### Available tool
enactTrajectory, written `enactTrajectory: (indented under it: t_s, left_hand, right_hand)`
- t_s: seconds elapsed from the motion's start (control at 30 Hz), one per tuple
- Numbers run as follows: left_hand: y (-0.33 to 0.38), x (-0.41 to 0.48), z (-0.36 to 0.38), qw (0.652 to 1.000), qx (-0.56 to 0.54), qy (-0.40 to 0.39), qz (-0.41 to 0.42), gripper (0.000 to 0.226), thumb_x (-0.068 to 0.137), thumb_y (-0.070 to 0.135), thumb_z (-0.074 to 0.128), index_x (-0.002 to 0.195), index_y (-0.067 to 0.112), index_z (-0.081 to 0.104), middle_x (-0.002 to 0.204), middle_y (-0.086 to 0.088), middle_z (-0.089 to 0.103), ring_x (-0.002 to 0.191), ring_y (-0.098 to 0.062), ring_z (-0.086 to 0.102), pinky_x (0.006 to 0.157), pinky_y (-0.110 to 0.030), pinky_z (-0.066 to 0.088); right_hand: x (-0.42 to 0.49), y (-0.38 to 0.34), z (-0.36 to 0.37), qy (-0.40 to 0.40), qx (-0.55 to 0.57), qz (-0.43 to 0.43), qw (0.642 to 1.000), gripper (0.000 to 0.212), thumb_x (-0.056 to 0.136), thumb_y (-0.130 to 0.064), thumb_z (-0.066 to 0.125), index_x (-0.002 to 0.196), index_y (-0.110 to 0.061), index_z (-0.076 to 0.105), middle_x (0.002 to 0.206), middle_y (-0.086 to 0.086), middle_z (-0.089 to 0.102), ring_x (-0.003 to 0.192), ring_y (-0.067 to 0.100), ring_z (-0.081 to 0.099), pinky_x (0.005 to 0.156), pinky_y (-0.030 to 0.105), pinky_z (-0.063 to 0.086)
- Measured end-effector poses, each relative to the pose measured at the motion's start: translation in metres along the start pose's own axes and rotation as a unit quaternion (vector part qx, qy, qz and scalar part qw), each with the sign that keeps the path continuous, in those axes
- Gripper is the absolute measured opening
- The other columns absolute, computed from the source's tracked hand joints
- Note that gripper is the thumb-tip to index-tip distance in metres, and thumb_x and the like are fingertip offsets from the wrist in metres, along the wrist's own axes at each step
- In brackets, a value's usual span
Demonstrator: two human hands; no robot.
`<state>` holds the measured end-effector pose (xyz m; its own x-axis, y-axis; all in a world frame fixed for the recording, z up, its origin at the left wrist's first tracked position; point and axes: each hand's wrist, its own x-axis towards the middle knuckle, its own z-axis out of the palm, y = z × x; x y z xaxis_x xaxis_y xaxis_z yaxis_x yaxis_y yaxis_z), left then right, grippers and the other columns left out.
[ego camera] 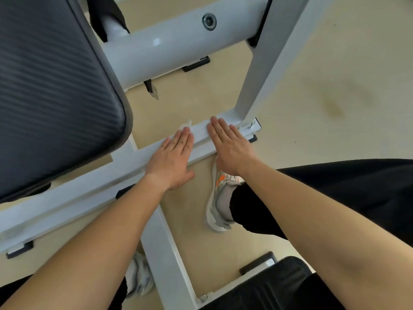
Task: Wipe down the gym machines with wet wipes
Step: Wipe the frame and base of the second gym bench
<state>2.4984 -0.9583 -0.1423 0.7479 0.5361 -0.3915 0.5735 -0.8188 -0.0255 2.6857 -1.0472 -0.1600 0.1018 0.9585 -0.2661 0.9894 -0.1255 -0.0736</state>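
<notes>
- Both hands are down low on the machine's white base bar point(202, 133), flat and side by side.
- Left hand point(171, 163) lies palm down, fingers straight and together, pressing on the bar; a scrap of white wet wipe point(187, 126) pokes out just past its fingertips, pinned under the hand rather than gripped.
- Right hand point(230, 146) is spread flat too, fingers extended along the bar just beside the left, thumb tucked toward the near edge; whether any wipe sits beneath it, I cannot tell.
- The bar runs slantwise across the beige floor point(312, 86), meeting an upright white post point(261, 70) just past the right hand's fingertips.
- Big dark ribbed seat pad point(51, 86) looms at upper left, above the frame.
- A thick white tube point(174, 48) with a bolt point(209, 21) crosses at the top.
- A grey and orange sneaker point(220, 204) stands on the floor just below the right wrist, black trouser leg point(335, 193) above it.
- Another white frame rail point(167, 253) heads toward the camera between the forearms.
</notes>
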Motion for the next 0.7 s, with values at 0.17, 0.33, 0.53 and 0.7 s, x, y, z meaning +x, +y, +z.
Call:
enactTrajectory:
  t_s: [0.17, 0.33, 0.53, 0.7]
  left_hand:
    - [0.031, 0.05, -0.017, 0.999, 0.002, 0.017, 0.037, 0.097, 0.095, 0.056, 0.044, 0.158, 0.01, -0.015, 0.165, -0.009, -0.023, 0.154, -0.023, -0.013, 0.126, -0.04, -0.001]
    - [0.033, 0.066, -0.025, 0.997, 0.004, 0.037, 0.072, 0.091, 0.097, 0.051, 0.044, 0.159, 0.013, -0.011, 0.167, -0.007, -0.017, 0.155, -0.021, -0.008, 0.126, -0.039, 0.001]
    - [0.013, 0.031, -0.02, 0.995, -0.05, 0.044, 0.078, 0.074, 0.102, 0.027, 0.044, 0.161, 0.019, 0.001, 0.168, 0.001, -0.008, 0.155, -0.017, -0.001, 0.126, -0.039, 0.014]
    - [0.006, 0.015, -0.024, 0.98, -0.174, 0.096, 0.02, 0.048, 0.096, 0.004, 0.052, 0.142, 0.018, 0.055, 0.152, -0.002, 0.049, 0.14, -0.024, 0.045, 0.106, -0.043, 0.046]
  right_hand:
    - [0.0, 0.025, 0.002, 0.008, 0.019, 0.079, 0.997, 0.084, 0.094, -0.022, 0.041, 0.158, -0.007, -0.012, 0.166, 0.011, -0.018, 0.154, 0.024, -0.013, 0.126, 0.04, -0.001]
    - [-0.005, 0.024, 0.008, 0.024, 0.044, 0.078, 0.996, 0.084, 0.093, -0.023, 0.042, 0.159, -0.007, -0.009, 0.166, 0.012, -0.017, 0.154, 0.025, -0.014, 0.126, 0.041, 0.0]
    - [-0.005, 0.011, 0.005, 0.046, 0.1, 0.033, 0.993, 0.075, 0.094, -0.018, 0.044, 0.16, -0.008, 0.01, 0.168, 0.009, -0.002, 0.156, 0.024, -0.002, 0.126, 0.042, 0.007]
    - [0.009, -0.008, -0.006, 0.079, 0.142, 0.018, 0.986, 0.051, 0.098, -0.019, 0.052, 0.147, -0.011, 0.044, 0.163, 0.009, 0.028, 0.151, 0.027, 0.024, 0.119, 0.044, 0.028]
